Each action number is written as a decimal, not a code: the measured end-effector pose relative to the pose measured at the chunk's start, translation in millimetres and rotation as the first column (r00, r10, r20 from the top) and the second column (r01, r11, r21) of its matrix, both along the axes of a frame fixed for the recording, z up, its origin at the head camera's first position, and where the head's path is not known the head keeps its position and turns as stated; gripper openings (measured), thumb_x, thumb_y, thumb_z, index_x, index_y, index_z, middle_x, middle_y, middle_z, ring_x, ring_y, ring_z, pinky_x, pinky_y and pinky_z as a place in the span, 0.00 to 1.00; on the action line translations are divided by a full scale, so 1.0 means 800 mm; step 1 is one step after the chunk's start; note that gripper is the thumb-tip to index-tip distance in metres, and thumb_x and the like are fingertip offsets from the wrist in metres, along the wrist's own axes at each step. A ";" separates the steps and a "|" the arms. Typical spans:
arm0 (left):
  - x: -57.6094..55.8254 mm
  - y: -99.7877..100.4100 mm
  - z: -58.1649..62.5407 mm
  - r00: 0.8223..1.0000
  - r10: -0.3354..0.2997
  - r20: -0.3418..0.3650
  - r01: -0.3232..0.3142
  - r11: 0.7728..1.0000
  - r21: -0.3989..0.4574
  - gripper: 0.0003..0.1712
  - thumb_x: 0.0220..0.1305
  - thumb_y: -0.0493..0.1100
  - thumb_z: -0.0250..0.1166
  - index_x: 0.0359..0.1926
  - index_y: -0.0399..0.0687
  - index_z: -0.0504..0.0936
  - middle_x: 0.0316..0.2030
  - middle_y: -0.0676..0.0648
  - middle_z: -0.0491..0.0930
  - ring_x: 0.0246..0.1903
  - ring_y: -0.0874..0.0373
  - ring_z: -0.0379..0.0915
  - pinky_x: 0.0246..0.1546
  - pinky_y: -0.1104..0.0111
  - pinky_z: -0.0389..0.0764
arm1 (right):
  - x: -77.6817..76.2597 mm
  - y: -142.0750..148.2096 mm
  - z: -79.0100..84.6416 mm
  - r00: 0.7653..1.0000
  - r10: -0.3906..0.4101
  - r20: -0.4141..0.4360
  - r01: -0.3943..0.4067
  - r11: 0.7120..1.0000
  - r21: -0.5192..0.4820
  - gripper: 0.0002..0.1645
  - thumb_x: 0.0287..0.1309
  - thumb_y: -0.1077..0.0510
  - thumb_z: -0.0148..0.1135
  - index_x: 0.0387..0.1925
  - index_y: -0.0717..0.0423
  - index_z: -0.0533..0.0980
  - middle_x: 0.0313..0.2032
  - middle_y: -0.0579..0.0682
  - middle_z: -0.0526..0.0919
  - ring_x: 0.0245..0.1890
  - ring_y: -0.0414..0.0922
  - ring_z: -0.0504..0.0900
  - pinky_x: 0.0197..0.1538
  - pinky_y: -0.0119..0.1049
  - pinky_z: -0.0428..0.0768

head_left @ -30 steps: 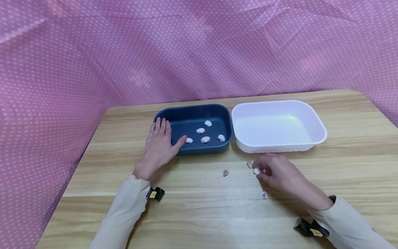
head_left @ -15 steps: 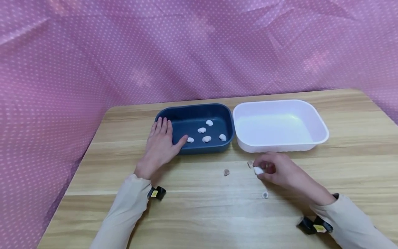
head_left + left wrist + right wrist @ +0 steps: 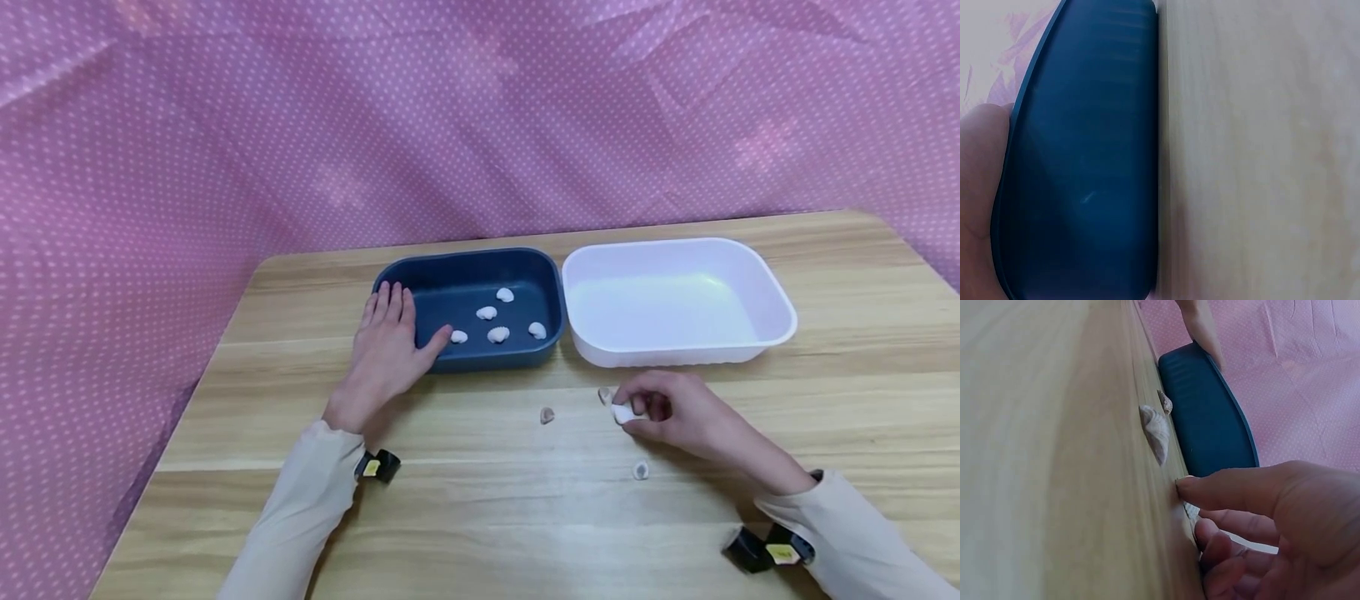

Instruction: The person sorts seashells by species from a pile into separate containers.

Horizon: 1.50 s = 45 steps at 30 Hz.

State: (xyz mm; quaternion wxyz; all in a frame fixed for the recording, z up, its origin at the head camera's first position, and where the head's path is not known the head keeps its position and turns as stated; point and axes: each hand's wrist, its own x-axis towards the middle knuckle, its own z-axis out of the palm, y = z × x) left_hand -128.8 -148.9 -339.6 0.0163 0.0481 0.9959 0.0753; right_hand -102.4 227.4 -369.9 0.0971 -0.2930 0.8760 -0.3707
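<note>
In the head view my left hand [image 3: 386, 342] rests with straight fingers over the left end of a dark blue tray [image 3: 551, 287], its thumb across the front rim. Several white seashells [image 3: 498, 335] lie spread on the floor of that tray. My right hand [image 3: 686, 417] pinches a white seashell [image 3: 622, 413] between thumb and fingers, low at the table in front of the white tray. Right beside those fingertips is a small brownish shell [image 3: 604, 396]. Another brownish shell [image 3: 547, 415] lies further left, and a greyish one [image 3: 640, 471] nearer me.
A white tray [image 3: 678, 350] stands against the right side of the blue one, with nothing seen inside. Both are on a wood-grain table [image 3: 480, 517]. Behind the table hangs a pink dotted cloth [image 3: 480, 125].
The right hand stays at nearly the same place with the white shell at its fingertips, more of which now shows. The left hand has not moved on the blue tray.
</note>
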 end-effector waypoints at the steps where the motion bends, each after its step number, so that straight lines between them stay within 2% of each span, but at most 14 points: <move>1: 0.000 0.000 0.000 1.000 0.001 0.001 -0.001 1.000 0.001 0.54 0.67 0.72 0.41 0.72 0.29 0.48 0.73 0.33 0.43 0.74 0.41 0.30 0.72 0.55 0.32 | 0.000 -0.001 0.000 1.000 -0.001 0.010 0.001 1.000 -0.004 0.16 0.44 0.68 0.73 0.37 0.51 0.81 0.26 0.40 0.73 0.25 0.36 0.70 0.27 0.29 0.72; 8: 0.001 -0.002 0.000 1.000 -0.006 -0.004 0.006 1.000 0.002 0.55 0.67 0.72 0.41 0.72 0.28 0.48 0.73 0.32 0.43 0.74 0.41 0.31 0.72 0.55 0.32 | 0.004 -0.007 0.004 0.993 -0.022 0.114 0.025 0.999 -0.023 0.15 0.47 0.62 0.74 0.38 0.51 0.81 0.26 0.42 0.75 0.26 0.38 0.72 0.27 0.28 0.72; 15: 0.000 -0.001 -0.001 1.000 -0.004 -0.009 0.004 1.000 0.003 0.55 0.66 0.72 0.41 0.72 0.28 0.49 0.73 0.32 0.43 0.74 0.42 0.29 0.72 0.56 0.32 | 0.007 -0.010 0.007 0.994 -0.033 0.107 0.038 0.998 -0.047 0.16 0.47 0.64 0.74 0.40 0.52 0.81 0.26 0.43 0.74 0.26 0.38 0.71 0.26 0.28 0.72; 18: 0.000 -0.001 -0.001 1.000 -0.003 -0.008 0.003 1.000 0.004 0.55 0.66 0.72 0.42 0.72 0.28 0.49 0.73 0.32 0.43 0.74 0.42 0.29 0.72 0.56 0.32 | 0.008 -0.015 0.011 0.998 -0.015 0.060 0.018 0.998 -0.053 0.16 0.46 0.65 0.74 0.39 0.51 0.81 0.26 0.41 0.74 0.26 0.38 0.71 0.26 0.28 0.73; 24: 0.001 -0.002 0.001 1.000 0.003 -0.007 -0.003 1.000 0.006 0.54 0.67 0.71 0.43 0.72 0.28 0.49 0.73 0.32 0.43 0.74 0.42 0.29 0.72 0.55 0.32 | 0.007 -0.031 0.027 0.994 0.041 -0.103 -0.046 0.998 -0.047 0.14 0.45 0.66 0.73 0.33 0.47 0.80 0.22 0.37 0.71 0.23 0.35 0.70 0.25 0.28 0.73; 34: 0.001 -0.002 -0.001 1.000 -0.001 -0.003 0.001 1.000 -0.003 0.56 0.66 0.73 0.41 0.72 0.28 0.49 0.73 0.32 0.43 0.74 0.42 0.30 0.72 0.56 0.32 | -0.001 -0.039 0.043 0.991 0.003 -0.137 -0.011 0.999 -0.053 0.14 0.45 0.66 0.73 0.35 0.50 0.81 0.24 0.39 0.74 0.23 0.36 0.71 0.24 0.28 0.73; 45: 0.000 -0.001 -0.001 1.000 -0.009 0.006 0.009 1.000 -0.003 0.56 0.65 0.72 0.43 0.72 0.28 0.48 0.74 0.33 0.42 0.74 0.42 0.30 0.72 0.56 0.32 | -0.015 -0.038 0.052 0.968 0.004 -0.251 -0.034 0.993 -0.117 0.16 0.42 0.70 0.73 0.36 0.55 0.81 0.24 0.39 0.74 0.22 0.35 0.71 0.23 0.28 0.74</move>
